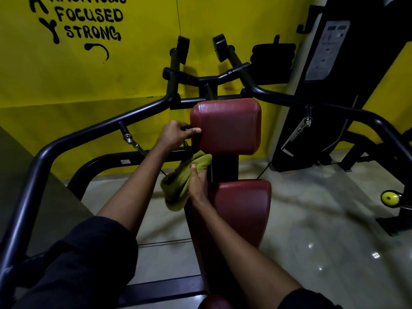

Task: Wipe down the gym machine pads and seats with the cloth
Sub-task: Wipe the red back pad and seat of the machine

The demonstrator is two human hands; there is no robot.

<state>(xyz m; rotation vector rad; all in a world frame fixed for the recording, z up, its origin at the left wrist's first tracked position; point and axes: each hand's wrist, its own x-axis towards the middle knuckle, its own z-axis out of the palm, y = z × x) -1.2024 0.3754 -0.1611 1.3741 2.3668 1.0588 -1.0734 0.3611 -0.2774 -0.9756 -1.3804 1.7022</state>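
Seen from the head camera, a person in dark sleeves leans over a black-framed gym machine set against a yellow wall, both forearms reaching forward. The left hand [178, 133] is closed on the left edge of the upper red pad [227, 126], the thumb lying across the pad's front face and the fingers wrapped out of sight behind its side. Below and slightly right of that hand, the right hand [198, 182] grips a crumpled green cloth [180, 184], the thumb pressed on top of the fabric; the cloth bunches up past the fingertips toward the underside of the upper pad and hangs loose to the left of the hand. Whether the cloth actually touches the pad's lower corner cannot be told. Just to the right of the right hand stands the black upright post [224, 167] joining the two cushions, and the long lower red pad [242, 210] runs beneath and beside the right wrist and forearm toward the camera. A curved black handle bar [73, 136] sweeps out to the left of the left arm, with a matching bar [334, 105] well off to the right of both hands. Beyond the left hand, higher on the wall, painted black lettering [91, 23] reads "FOCUSED" and "STRONG". Far right of the hands, a dark weight-stack tower [330, 63] rises from the pale glossy floor [312, 208], near a yellow knob [389, 198].
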